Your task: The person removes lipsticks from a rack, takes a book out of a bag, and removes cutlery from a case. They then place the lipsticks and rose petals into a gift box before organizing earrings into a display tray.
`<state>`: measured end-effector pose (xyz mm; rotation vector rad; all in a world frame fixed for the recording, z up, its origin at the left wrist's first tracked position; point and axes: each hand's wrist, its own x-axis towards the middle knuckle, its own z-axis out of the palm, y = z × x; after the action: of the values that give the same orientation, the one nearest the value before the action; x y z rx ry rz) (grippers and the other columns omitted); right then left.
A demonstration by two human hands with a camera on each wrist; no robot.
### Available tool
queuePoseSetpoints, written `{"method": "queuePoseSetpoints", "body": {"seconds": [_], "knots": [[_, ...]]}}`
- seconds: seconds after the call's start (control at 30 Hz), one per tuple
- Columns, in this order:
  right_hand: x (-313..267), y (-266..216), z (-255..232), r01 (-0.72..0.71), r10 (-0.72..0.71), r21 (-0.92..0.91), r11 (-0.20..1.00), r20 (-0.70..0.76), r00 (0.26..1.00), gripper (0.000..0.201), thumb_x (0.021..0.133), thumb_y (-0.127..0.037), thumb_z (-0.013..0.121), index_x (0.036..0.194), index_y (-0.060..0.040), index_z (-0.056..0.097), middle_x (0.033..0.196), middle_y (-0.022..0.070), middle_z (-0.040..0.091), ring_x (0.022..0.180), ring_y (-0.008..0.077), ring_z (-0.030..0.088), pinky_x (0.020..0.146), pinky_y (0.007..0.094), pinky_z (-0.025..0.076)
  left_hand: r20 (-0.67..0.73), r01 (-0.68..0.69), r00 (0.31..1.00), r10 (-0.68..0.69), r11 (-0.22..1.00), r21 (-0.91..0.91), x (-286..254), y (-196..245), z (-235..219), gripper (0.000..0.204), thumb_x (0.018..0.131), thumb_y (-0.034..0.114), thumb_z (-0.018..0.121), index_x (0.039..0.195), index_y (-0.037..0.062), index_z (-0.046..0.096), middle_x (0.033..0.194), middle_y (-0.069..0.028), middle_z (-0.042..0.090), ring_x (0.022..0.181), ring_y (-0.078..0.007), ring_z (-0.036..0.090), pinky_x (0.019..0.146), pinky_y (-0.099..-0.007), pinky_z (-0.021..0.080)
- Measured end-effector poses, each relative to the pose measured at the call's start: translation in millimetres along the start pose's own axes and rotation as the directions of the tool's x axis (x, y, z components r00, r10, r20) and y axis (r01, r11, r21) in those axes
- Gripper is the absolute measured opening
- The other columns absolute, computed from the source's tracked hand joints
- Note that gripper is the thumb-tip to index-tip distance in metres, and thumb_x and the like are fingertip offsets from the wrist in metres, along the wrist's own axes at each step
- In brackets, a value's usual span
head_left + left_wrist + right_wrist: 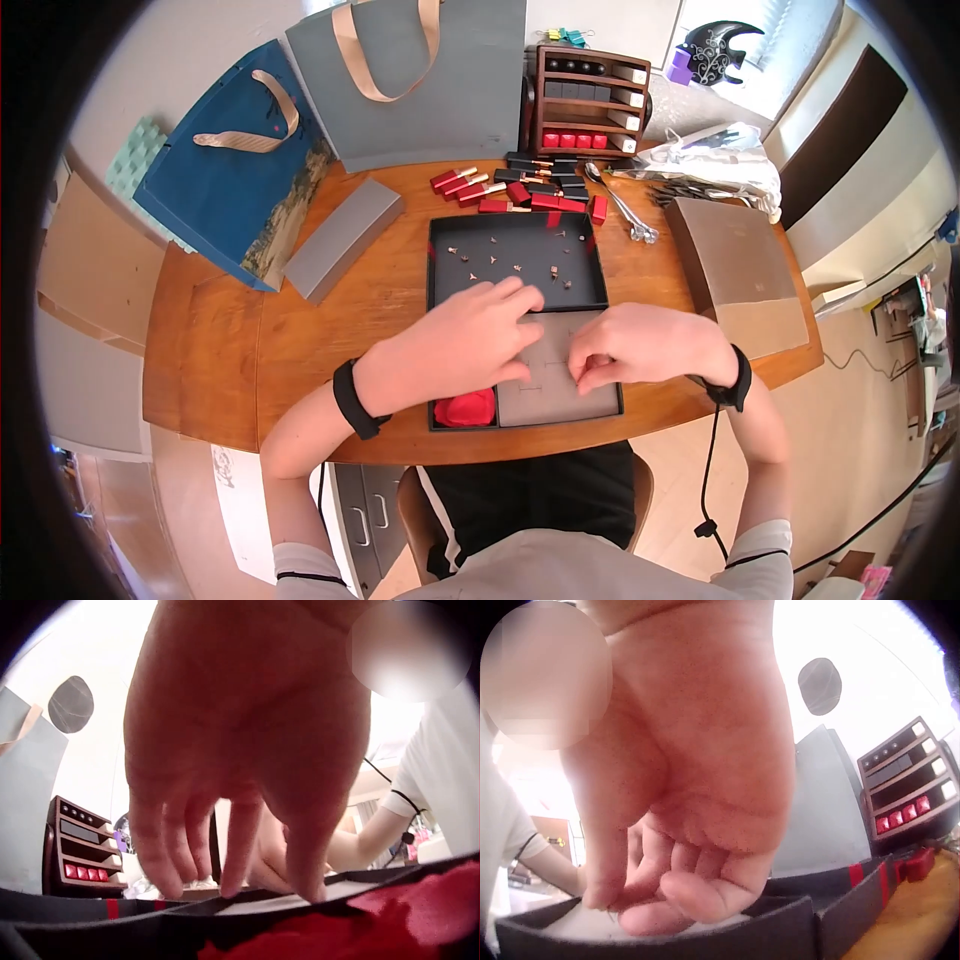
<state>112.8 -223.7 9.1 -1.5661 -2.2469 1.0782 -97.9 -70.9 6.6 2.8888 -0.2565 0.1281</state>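
A black box [622, 385] with a grey slotted insert [525, 405] lies at the table's front edge, a red fabric flower [465, 408] in its left compartment. Behind it, the black tray [455, 290] holds several tiny gold-coloured pieces of jewellery [518, 268]. My left hand [455, 340] hovers over the box's left part, fingers pointing down and spread, nothing between them in the left wrist view. Over the insert's right half, my right hand [645, 345] brings thumb and fingertips together low at the surface, pinching a tiny thin piece [613, 916], mostly hidden; its kind I cannot tell.
Red and black lipsticks [470, 188] lie behind the tray, beside a metal spoon [625, 205]. A wooden rack [590, 105] and grey and blue gift bags [225, 170] stand at the back. A long grey box [345, 240] lies left, a brown box [735, 260] right.
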Motion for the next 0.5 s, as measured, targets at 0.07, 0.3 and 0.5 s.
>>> {"method": "queuePoseSetpoints", "body": {"seconds": [0.07, 0.3, 0.5], "knots": [[1, 1, -12, 0.048, -0.045, 0.026, 0.998, -0.120, 0.992, 0.013, 0.087, -0.016, 0.077, 0.091, -0.0044, 0.073, 0.086, 0.0129, 0.072, 0.083, 0.0309, 0.071, 0.074, 0.0408, 0.053, 0.007, -0.020, 1.000, 0.020, 0.999, 0.035, 4, 10, -2, 0.048, 0.077, 0.030, 0.084, 0.110, -0.0012, 0.069, 0.121, -0.0134, 0.059, 0.114, -0.0311, 0.057, 0.096, -0.0403, 0.050], [27, 36, -25, -0.090, -0.017, -0.163, 0.982, -0.559, 0.829, 0.023, 0.086, -0.015, 0.081, 0.099, 0.0002, 0.069, 0.087, 0.0143, 0.070, 0.073, 0.0266, 0.069, 0.068, 0.0378, 0.053, 0.127, 0.059, 0.990, -0.061, 0.998, 0.020, -2, 21, 14, 0.066, 0.079, 0.038, 0.083, 0.126, -0.0020, 0.060, 0.132, -0.0201, 0.056, 0.121, -0.0336, 0.054, 0.103, -0.0427, 0.046], [17, 32, -9, -0.121, 0.050, -0.183, 0.976, -0.354, 0.934, 0.044, 0.085, -0.026, 0.081, 0.115, 0.0020, 0.066, 0.102, 0.0204, 0.072, 0.094, 0.0365, 0.070, 0.080, 0.0443, 0.055, 0.076, 0.050, 0.995, -0.057, 0.995, 0.082, -12, 31, 15, 0.071, 0.080, 0.037, 0.084, 0.133, -0.0011, 0.056, 0.135, -0.0266, 0.054, 0.130, -0.0378, 0.051, 0.109, -0.0454, 0.039]]}}
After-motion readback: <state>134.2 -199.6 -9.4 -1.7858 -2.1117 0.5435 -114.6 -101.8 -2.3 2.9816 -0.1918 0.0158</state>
